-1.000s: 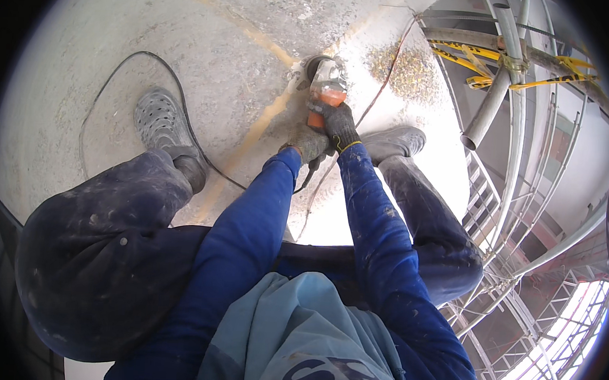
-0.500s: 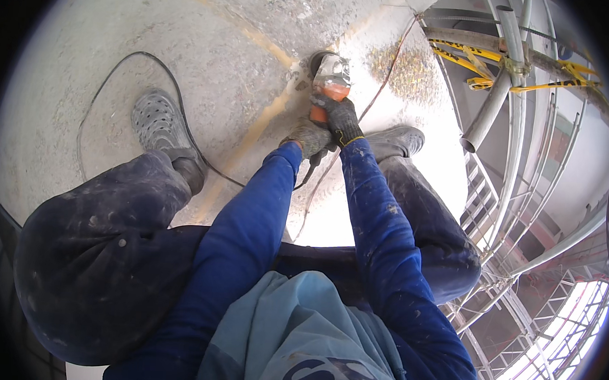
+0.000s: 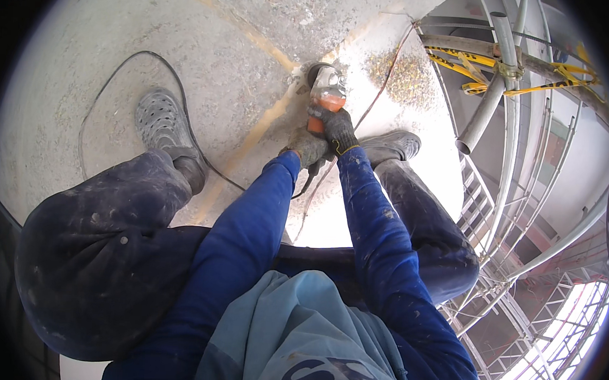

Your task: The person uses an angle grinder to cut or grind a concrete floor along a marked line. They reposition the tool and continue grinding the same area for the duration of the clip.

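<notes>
Construction site: tubular scaffolding [image 3: 483, 115] along the right side, yellow-and-black barrier tape [image 3: 545, 88] strung across it; bare concrete floor [image 3: 214, 70], rough and dusty; corded angle grinder [image 3: 328, 92] down at floor level

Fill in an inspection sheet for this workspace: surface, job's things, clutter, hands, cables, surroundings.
Surface: pale grey, dusty concrete floor, with faded yellowish bands.
Job's things: orange-and-grey angle grinder, its dark round head at the floor; contact unclear.
Clutter: yellow-brown speckled patch right of the grinder; debris or stain, cannot tell.
Hands: grey-gloved left hand and dark-gloved right hand, both closed on the grinder.
Cables: thin black cable looping around the grey perforated left shoe; thin reddish-brown cord right of the grinder.
Surroundings: grey metal scaffold tubes and yellow-and-black tape at right.
</notes>
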A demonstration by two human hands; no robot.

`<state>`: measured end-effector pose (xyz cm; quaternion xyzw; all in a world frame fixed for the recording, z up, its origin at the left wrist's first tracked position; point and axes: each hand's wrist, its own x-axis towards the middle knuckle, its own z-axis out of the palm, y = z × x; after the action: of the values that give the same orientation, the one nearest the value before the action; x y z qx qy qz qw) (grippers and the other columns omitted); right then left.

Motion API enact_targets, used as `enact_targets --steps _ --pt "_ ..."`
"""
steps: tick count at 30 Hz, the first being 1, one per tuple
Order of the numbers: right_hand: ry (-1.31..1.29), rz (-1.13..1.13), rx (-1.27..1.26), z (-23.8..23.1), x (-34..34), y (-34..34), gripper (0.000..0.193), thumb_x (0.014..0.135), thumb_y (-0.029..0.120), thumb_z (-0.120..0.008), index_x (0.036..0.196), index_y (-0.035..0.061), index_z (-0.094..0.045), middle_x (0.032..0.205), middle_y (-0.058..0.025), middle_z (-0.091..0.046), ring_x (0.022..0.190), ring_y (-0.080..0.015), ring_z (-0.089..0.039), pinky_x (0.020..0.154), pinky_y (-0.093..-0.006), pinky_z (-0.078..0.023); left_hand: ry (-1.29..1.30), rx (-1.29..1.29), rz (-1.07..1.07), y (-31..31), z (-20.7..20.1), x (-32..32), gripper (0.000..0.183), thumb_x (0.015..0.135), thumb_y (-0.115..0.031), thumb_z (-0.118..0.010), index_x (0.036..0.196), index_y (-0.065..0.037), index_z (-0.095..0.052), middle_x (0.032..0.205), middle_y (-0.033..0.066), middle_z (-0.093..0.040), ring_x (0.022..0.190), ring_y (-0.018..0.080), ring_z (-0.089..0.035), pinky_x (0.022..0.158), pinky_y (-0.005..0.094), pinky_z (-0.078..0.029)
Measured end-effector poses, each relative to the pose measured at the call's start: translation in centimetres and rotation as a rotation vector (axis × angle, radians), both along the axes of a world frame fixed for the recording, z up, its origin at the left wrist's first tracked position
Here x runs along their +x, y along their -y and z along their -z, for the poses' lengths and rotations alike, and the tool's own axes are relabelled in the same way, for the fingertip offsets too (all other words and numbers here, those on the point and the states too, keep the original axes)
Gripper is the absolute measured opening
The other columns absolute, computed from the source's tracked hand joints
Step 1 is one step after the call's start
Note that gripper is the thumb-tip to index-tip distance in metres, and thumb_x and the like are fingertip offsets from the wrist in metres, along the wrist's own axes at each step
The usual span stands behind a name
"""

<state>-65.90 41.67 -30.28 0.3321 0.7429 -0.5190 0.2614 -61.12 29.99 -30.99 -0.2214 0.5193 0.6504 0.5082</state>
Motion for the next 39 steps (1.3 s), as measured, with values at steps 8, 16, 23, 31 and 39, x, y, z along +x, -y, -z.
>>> enact_targets --steps 8,16,23,31,39 --pt "0.045 -0.003 0.035 -0.9 0.8 0.6 0.052 0.092 0.034 -0.086 0.129 0.0003 -0.073 0.115 -0.0091 -0.076 0.098 -0.0186 -0.072 0.086 -0.0362 -0.059 0.001 0.002 0.085 -0.1 0.7 0.8 0.021 0.079 -0.020 -0.090 0.091 -0.008 -0.078 0.072 0.0072 -0.075 0.054 0.0194 -0.067 0.051 0.0396 -0.054" --pt "0.061 -0.023 0.106 -0.7 2.3 -1.6 0.077 0.078 0.043 -0.095 0.130 -0.0085 -0.070 0.114 -0.0151 -0.078 0.098 -0.0240 -0.074 0.085 -0.0389 -0.059 -0.291 -0.136 0.189 -1.1 0.3 2.3 0.035 0.077 -0.025 -0.092 0.102 -0.007 -0.075 0.079 0.0077 -0.077 0.061 0.0198 -0.070 0.057 0.0394 -0.058" --pt "0.053 0.022 0.071 -1.1 0.8 -1.1 0.075 0.077 0.040 -0.097 0.129 -0.0076 -0.070 0.113 -0.0153 -0.078 0.096 -0.0242 -0.074 0.084 -0.0393 -0.060 -0.150 -0.071 0.067 -1.1 0.2 0.8 0.029 0.079 -0.018 -0.090 0.100 -0.005 -0.075 0.075 0.0083 -0.076 0.058 0.0199 -0.070 0.053 0.0386 -0.056" --pt "0.023 -0.001 0.047 -0.4 -0.9 -0.1 0.077 0.076 0.038 -0.097 0.131 -0.0075 -0.068 0.113 -0.0160 -0.076 0.093 -0.0255 -0.074 0.083 -0.0397 -0.061 0.026 0.030 -0.018 0.4 -0.8 -1.0 0.015 0.080 -0.014 -0.088 0.085 -0.007 -0.076 0.067 0.0078 -0.073 0.048 0.0206 -0.065 0.044 0.0393 -0.053" --pt "0.075 0.022 0.082 -1.8 -0.2 -0.1 0.072 0.077 0.032 -0.097 0.131 -0.0057 -0.070 0.113 -0.0134 -0.077 0.094 -0.0240 -0.073 0.083 -0.0396 -0.061 -0.024 -0.021 0.035 -0.1 -1.0 -0.3 0.016 0.080 -0.018 -0.089 0.087 -0.008 -0.078 0.068 0.0062 -0.073 0.049 0.0192 -0.065 0.045 0.0381 -0.053"
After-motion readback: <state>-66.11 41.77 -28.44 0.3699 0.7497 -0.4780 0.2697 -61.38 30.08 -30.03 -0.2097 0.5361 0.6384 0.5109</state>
